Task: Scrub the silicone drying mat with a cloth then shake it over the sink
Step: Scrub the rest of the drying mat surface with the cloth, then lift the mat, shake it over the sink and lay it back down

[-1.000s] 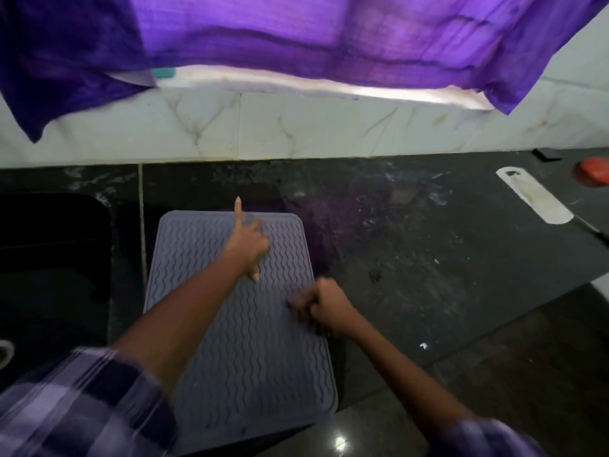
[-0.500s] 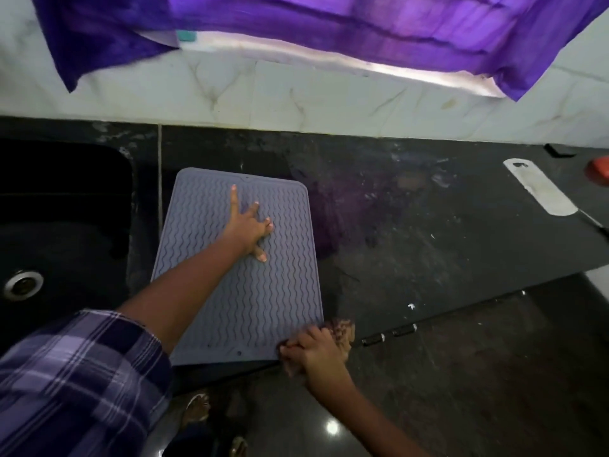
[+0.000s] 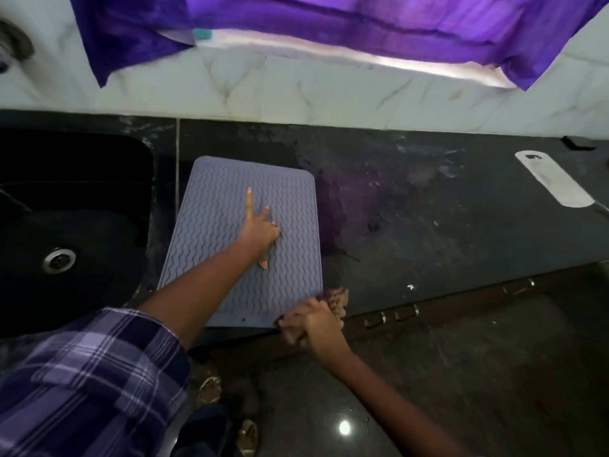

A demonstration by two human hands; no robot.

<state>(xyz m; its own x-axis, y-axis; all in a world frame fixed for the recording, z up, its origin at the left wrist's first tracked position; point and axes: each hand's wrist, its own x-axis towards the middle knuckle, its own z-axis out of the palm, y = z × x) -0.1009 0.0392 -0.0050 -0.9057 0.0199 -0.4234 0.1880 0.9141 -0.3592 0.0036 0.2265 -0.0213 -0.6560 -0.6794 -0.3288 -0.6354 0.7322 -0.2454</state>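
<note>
A grey silicone drying mat [image 3: 217, 206] with wavy ridges lies flat on the black counter, just right of the sink [image 3: 66, 206]. My left hand [image 3: 260, 229] presses down on the mat's middle, fingers spread, holding nothing. My right hand [image 3: 313, 321] is at the mat's near right corner, closed on a brownish patterned cloth [image 3: 336, 296] that pokes out past the fingers. The cloth touches the mat's corner and the counter edge.
The black sink has a metal drain [image 3: 59, 260]. A white flat tool [image 3: 553, 179] lies far right on the counter [image 3: 428, 225]. A purple cloth [image 3: 329, 21] hangs above the marble backsplash. Drawer handles [image 3: 392, 316] sit below the counter edge.
My right hand slid with the cloth from the mat's right-middle down to its near right corner. My left hand stayed pressed on the mat's middle. The view shifted right and down.
</note>
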